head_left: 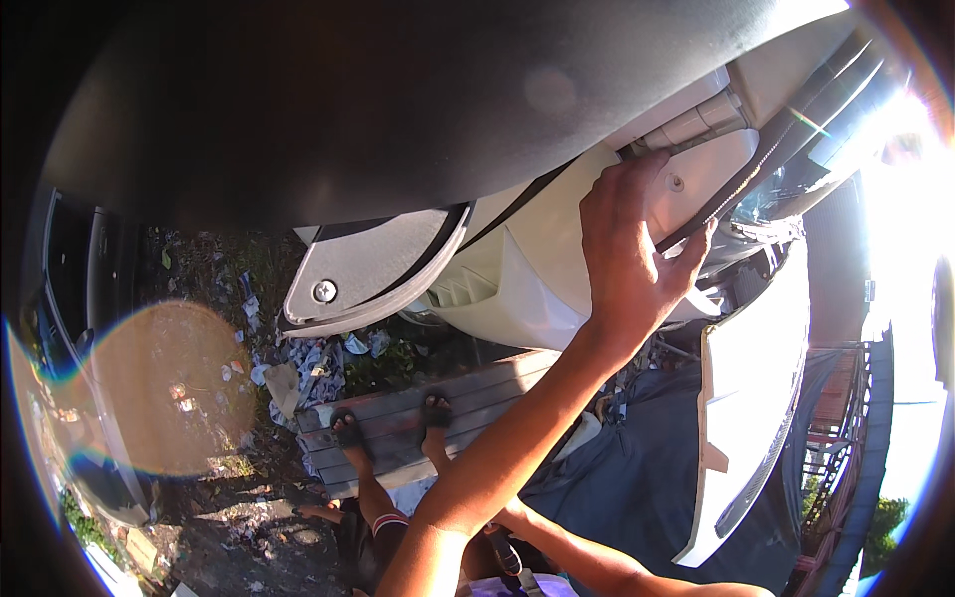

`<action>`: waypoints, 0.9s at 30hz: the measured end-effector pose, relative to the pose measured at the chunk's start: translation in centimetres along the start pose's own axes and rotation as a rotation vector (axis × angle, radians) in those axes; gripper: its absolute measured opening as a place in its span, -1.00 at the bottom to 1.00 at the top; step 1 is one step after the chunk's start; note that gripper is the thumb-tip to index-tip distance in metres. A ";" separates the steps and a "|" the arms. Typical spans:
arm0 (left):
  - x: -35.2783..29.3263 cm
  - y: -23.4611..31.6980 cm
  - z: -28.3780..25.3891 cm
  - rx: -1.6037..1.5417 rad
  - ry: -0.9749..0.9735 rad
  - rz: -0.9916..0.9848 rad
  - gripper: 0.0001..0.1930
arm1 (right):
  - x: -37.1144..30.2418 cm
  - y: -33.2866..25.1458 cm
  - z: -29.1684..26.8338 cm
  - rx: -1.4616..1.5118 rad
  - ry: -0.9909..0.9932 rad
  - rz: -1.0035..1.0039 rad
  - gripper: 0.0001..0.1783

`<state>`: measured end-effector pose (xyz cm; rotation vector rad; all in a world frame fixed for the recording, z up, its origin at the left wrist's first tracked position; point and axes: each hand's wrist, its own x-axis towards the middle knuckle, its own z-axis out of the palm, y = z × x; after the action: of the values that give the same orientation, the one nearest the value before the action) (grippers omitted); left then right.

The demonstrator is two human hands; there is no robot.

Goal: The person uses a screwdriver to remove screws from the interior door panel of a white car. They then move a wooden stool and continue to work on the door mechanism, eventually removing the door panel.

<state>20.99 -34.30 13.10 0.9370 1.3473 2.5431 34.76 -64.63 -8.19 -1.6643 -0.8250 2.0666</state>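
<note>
My left hand (632,239) reaches up to a white panel (701,184) with a small round hole in it, part of a vehicle's white bodywork. Its fingers go to the panel's upper side beside a hinge-like white piece (691,121), and the thumb lies at the lower edge, by a dark strip (741,194). The fingertips' grip is partly hidden. Low in the picture, my right hand (510,514) is mostly covered by my left forearm. Close beside it is a dark handle-shaped thing (504,552); whether the hand holds it is hidden.
A large dark surface (328,109) fills the top. Below it juts a grey curved piece (368,267) with a screw. A white body panel (746,398) hangs at the right over dark sheeting (647,468). My sandalled feet stand on wooden planks (398,433); litter (298,373) lies beside them.
</note>
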 end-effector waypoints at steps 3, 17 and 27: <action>0.3 0.3 0.3 0.033 0.005 -0.042 -0.36 | 0.8 -2.1 -0.4 -0.014 -0.106 0.142 -0.71; 0.6 0.2 1.4 -0.022 0.101 -0.086 -0.32 | 0.1 -6.5 0.2 -0.512 -0.131 0.155 -0.59; 0.6 -0.4 0.9 -0.125 0.093 -0.118 -0.02 | 1.4 -6.8 0.8 -0.494 0.003 0.208 -0.69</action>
<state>20.95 -33.15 13.43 0.7038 1.2105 2.5751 33.14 -58.74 -4.83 -2.0798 -1.2910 2.1081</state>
